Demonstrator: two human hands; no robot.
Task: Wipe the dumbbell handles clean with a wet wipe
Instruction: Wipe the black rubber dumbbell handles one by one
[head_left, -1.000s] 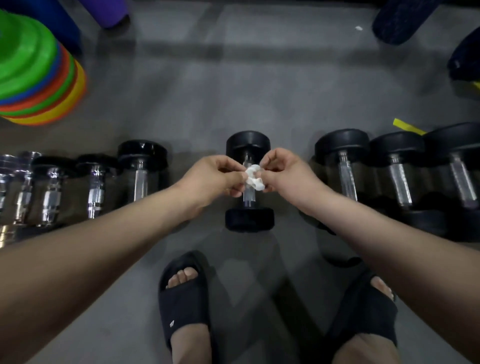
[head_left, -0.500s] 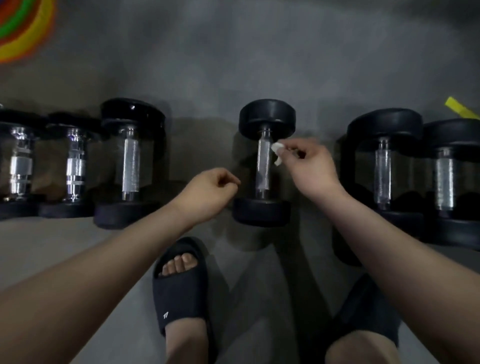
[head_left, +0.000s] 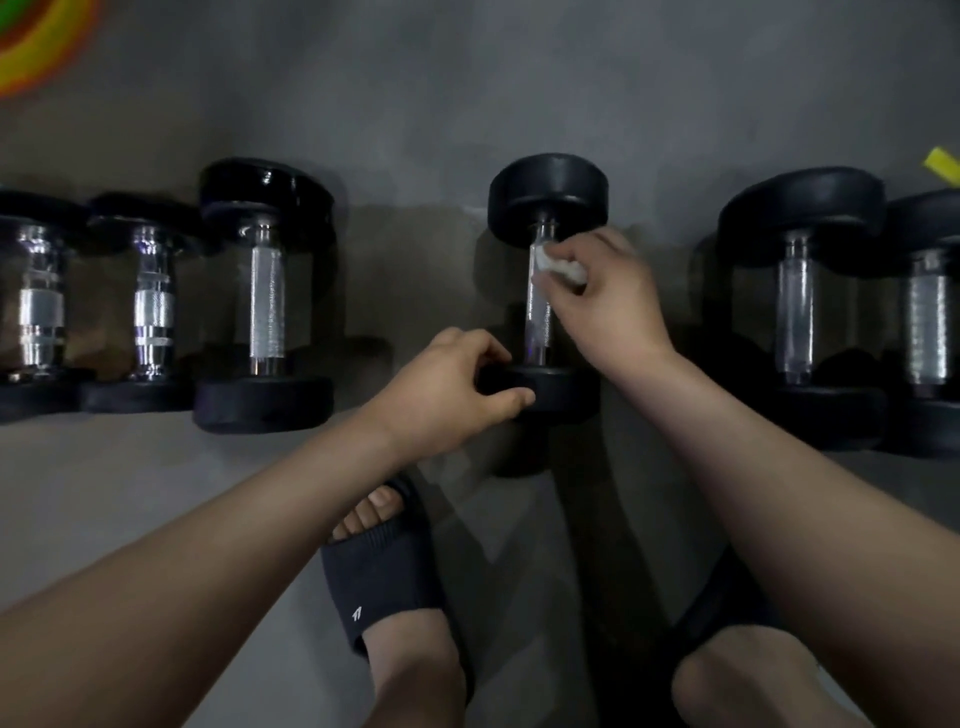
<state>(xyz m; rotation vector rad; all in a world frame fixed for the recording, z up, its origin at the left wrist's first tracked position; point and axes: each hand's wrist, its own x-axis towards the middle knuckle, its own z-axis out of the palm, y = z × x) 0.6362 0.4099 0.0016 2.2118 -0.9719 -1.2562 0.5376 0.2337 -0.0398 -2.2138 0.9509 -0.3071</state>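
Seen from the head camera, the middle dumbbell (head_left: 548, 197) lies on the grey floor (head_left: 467, 104), with other dumbbells (head_left: 265, 296) on either side. The right hand (head_left: 602, 301) pinches a white wet wipe (head_left: 563, 267) against the far part of its chrome handle (head_left: 537, 322). The left hand (head_left: 447, 395) grips its near weight head. A black sandal (head_left: 379, 577) sits just nearer than that dumbbell.

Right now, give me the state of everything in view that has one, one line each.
wet wipe: bunched, pressed on the far part of the handle.
centre dumbbell: lying on the floor, near head held.
right grip: pinches the wet wipe.
left grip: curled round the centre dumbbell's near head.
other dumbbells: lying in a row, untouched.
sandal: worn on the left foot.
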